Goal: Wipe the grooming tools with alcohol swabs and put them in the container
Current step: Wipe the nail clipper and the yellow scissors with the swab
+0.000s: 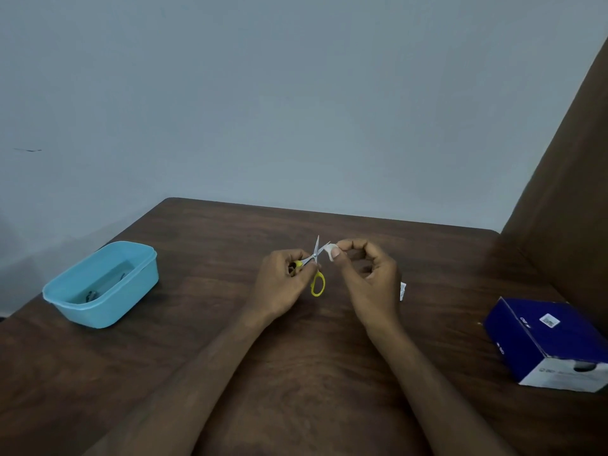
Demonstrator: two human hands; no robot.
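My left hand [284,281] grips small scissors [316,274] by their yellow handles, blades spread apart and pointing up above the table middle. My right hand [368,274] pinches a white alcohol swab [330,251] between thumb and forefinger, pressed against the tip of the right blade. The light blue container [138,278] stands on the table's left side, apart from both hands. A small dark tool [91,295] lies on its floor.
A dark blue and white swab box [546,343] sits at the table's right edge. A white torn wrapper [402,290] lies just right of my right hand. A brown chair back [566,192] rises at the right. A grey wall stands behind the table.
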